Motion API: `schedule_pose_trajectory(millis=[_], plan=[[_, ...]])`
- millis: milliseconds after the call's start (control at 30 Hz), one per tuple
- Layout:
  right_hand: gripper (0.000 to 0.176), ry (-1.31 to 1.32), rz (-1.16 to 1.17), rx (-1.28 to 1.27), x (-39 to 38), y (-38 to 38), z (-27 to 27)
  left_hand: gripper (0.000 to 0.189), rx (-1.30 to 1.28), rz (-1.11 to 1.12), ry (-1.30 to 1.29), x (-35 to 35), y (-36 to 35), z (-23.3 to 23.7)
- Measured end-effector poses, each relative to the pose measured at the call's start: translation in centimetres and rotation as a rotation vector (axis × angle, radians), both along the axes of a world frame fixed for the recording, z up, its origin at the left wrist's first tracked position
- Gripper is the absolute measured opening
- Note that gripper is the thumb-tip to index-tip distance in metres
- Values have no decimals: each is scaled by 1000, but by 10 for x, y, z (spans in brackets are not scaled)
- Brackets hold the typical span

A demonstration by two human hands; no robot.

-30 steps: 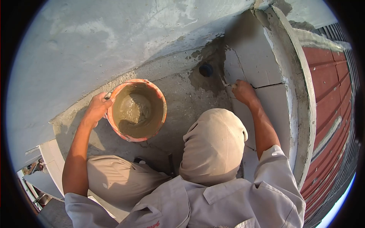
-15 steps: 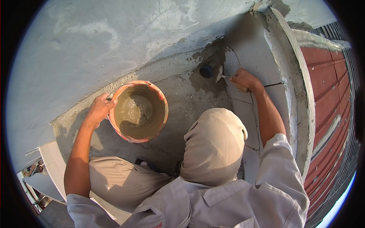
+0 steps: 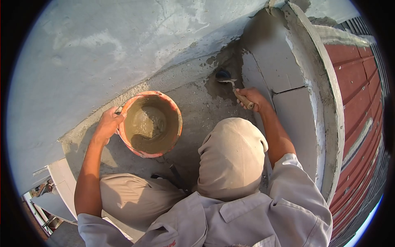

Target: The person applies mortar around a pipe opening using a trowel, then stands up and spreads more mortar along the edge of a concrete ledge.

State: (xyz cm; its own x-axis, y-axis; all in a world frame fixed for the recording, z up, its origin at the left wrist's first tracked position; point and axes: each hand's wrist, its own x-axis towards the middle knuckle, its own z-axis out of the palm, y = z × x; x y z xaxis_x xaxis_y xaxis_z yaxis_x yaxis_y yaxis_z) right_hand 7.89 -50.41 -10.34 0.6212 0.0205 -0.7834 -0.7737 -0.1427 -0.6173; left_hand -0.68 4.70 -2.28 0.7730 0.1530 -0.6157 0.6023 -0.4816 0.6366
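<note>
My left hand (image 3: 109,124) grips the likely heavy bucket (image 3: 180,119) beside it; my right hand (image 3: 256,99) grips the light-looking trowel (image 3: 244,100) by its handle, the surest hold.

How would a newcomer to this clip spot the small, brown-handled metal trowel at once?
Find the large grey wall, then the dark wet patch at its foot. The trowel is there in the right hand; unlike the round orange bucket in the left hand, it is slim, with a narrow metal blade.
</note>
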Motion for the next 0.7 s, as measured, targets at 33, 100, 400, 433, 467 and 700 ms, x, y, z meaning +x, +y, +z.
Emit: schedule_pose_trajectory(millis=[33,100,400,433,467,700], plan=[[35,-26,-68,31,-11,6,-8,83,0,1,1,0,0,0],[35,-69,-174,154,-30,11,-29,83,2,3,1,0,-1,0],[52,-328,120,-292,-111,-3,-53,81,-48,-3,12,-3,11,-7],[56,-362,184,-412,-117,-7,-61,80,-58,-6,11,-1,10,-8],[58,-311,151,-380,-122,-13,-67,80,-52,-8,8,0,9,-9],[50,-160,6,-327,-121,-8,-42,67,-37,-10,-4,1,0,2]])
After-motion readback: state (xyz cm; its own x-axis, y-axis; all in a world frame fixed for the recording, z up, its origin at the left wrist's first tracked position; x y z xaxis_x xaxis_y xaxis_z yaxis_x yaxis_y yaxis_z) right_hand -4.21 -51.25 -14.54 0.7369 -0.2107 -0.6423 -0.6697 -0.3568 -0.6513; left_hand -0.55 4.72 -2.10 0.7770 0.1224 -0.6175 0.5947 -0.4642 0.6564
